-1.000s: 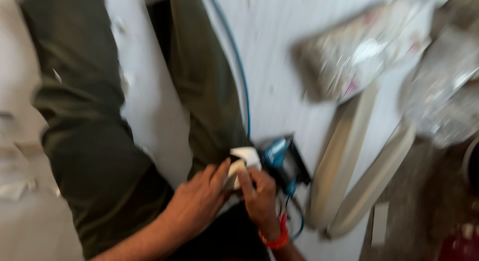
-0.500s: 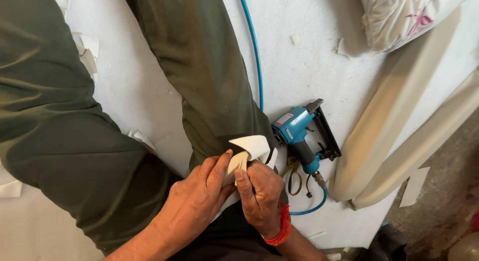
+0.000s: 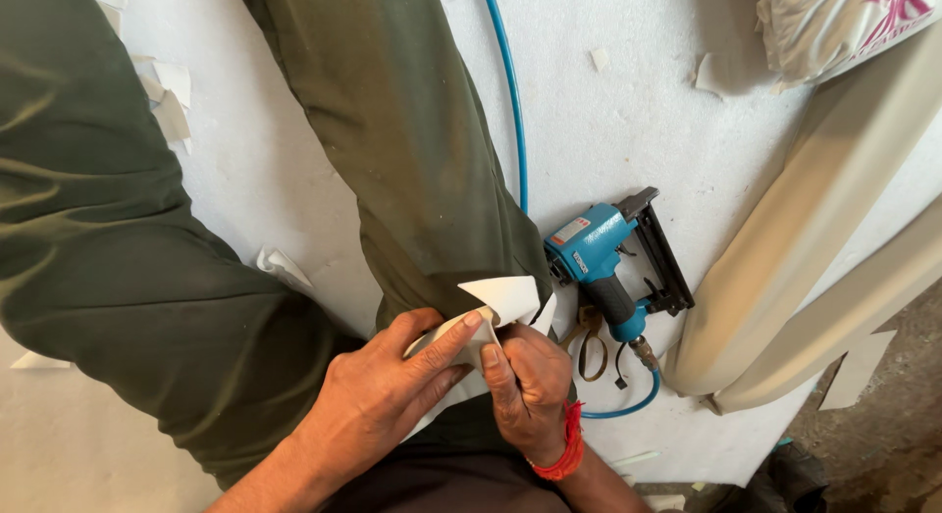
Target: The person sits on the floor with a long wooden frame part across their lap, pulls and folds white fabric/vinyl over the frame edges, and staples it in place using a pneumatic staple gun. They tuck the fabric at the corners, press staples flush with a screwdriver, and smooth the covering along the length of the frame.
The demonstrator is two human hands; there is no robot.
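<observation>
My left hand (image 3: 378, 400) and right hand (image 3: 530, 385) both pinch a folded cream sheet (image 3: 496, 312), fingers closed on it. A blue staple gun (image 3: 603, 263) lies at two o'clock, scissors (image 3: 589, 341) just beside it.

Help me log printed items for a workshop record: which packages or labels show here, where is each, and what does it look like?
Label on the blue staple gun: a small rectangular sticker, white and red, on the body's upper side, right of the hands.
Bag: top right corner, crumpled whitish plastic with a pink printed mark, above the cream padded pieces.
No screens or signs show.
</observation>
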